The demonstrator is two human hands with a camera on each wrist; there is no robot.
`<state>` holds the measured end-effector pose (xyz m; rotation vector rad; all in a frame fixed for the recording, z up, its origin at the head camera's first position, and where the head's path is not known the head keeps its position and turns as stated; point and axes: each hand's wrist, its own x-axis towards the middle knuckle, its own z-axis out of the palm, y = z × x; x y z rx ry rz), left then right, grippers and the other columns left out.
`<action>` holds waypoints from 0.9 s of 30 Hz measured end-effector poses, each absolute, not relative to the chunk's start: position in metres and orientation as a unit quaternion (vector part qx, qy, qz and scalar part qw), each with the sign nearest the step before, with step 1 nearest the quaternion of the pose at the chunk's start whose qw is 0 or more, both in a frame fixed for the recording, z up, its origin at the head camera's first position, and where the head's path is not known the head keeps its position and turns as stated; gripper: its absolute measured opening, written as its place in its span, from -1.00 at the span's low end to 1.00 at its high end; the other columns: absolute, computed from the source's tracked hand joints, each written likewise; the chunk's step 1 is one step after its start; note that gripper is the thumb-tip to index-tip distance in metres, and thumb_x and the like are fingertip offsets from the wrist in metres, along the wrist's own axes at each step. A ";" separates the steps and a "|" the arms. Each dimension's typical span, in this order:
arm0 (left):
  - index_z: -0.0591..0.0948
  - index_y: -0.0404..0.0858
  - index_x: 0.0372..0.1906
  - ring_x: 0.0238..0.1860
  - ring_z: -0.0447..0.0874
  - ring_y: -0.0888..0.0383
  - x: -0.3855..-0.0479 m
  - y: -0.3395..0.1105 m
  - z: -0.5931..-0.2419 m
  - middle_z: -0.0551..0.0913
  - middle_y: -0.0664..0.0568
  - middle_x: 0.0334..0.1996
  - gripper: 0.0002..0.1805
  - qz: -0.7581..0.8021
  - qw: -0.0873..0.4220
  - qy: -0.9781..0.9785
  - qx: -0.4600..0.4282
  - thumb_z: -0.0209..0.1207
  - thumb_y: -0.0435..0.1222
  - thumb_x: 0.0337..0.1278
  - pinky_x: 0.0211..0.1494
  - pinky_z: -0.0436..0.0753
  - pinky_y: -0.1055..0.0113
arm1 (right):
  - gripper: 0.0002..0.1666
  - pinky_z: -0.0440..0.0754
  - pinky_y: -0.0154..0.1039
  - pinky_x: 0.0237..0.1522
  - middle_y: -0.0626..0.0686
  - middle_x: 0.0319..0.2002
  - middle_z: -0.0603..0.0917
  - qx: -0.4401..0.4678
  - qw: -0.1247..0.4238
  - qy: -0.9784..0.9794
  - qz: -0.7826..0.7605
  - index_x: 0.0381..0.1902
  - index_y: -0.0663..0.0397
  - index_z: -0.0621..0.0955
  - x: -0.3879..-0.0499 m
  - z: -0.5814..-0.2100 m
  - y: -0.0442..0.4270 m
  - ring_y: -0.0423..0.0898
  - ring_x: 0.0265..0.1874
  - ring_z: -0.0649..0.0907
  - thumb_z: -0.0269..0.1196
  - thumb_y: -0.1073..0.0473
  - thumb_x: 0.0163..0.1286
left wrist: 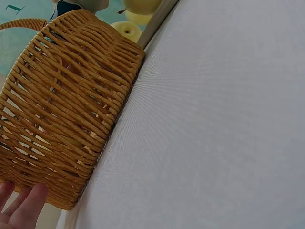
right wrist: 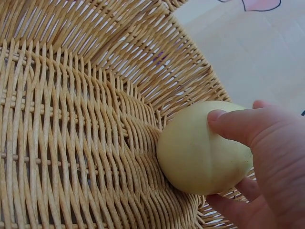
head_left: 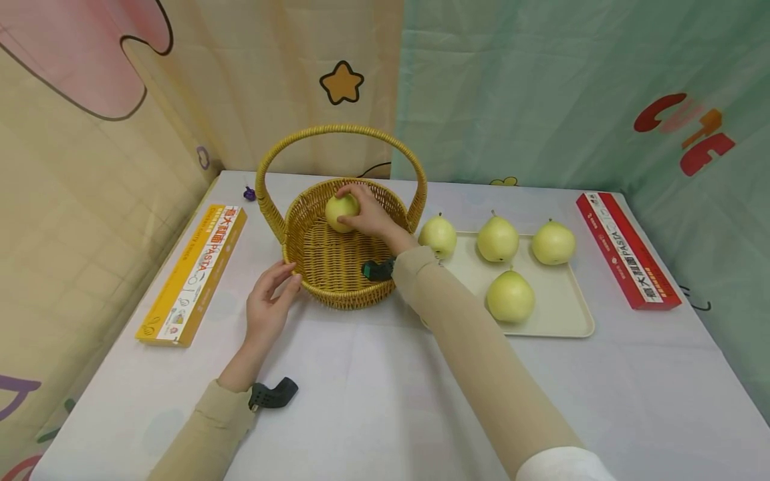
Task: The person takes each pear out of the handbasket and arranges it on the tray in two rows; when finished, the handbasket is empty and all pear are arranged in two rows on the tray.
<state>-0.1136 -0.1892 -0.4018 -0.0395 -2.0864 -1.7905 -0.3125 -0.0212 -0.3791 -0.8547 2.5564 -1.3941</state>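
Observation:
A yellow-green pear (head_left: 339, 212) is in the far part of a woven wicker basket (head_left: 337, 298). My right hand (head_left: 368, 212) reaches over the rim and holds it, thumb on one side and fingers on the other. In the right wrist view the pear (right wrist: 202, 148) lies against the woven inside of the basket (right wrist: 86, 133). My left hand (head_left: 267, 307) is at the basket's front left, its fingertips touching the outside near the rim. The left wrist view shows those fingers (left wrist: 32, 205) fairly straight against the weave.
A cream tray (head_left: 553, 310) stands right of the basket, with several pears (head_left: 510, 296) on or beside it. A yellow pasta box (head_left: 192, 274) lies at left, a red pasta box (head_left: 628, 250) at right. The basket's tall handle (head_left: 339, 129) arches overhead. A small purple object (head_left: 249, 194) sits behind.

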 end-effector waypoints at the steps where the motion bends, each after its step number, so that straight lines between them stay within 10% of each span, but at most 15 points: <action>1: 0.48 -0.57 0.04 0.13 0.42 -0.10 -0.114 -0.189 -0.402 0.34 -0.32 0.21 -0.68 -0.638 0.195 -0.745 -0.014 0.13 -0.50 0.20 -0.07 0.63 0.57 | -0.54 0.44 -0.18 0.20 0.12 0.22 0.26 -0.281 0.054 0.842 -0.458 0.08 0.08 0.43 -0.312 -0.379 -0.021 0.02 0.23 0.30 0.30 0.29 0.24; 27: 0.46 -0.60 0.04 0.15 0.38 -0.26 -0.113 -0.189 -0.401 0.33 -0.37 0.21 -0.67 -0.641 0.198 -0.742 -0.022 0.12 -0.53 0.19 -0.08 0.62 0.60 | -0.39 0.46 -0.15 0.18 0.08 0.24 0.31 -0.307 0.068 0.860 -0.402 0.20 0.01 0.35 -0.312 -0.377 -0.020 -0.02 0.22 0.34 0.32 0.22 0.23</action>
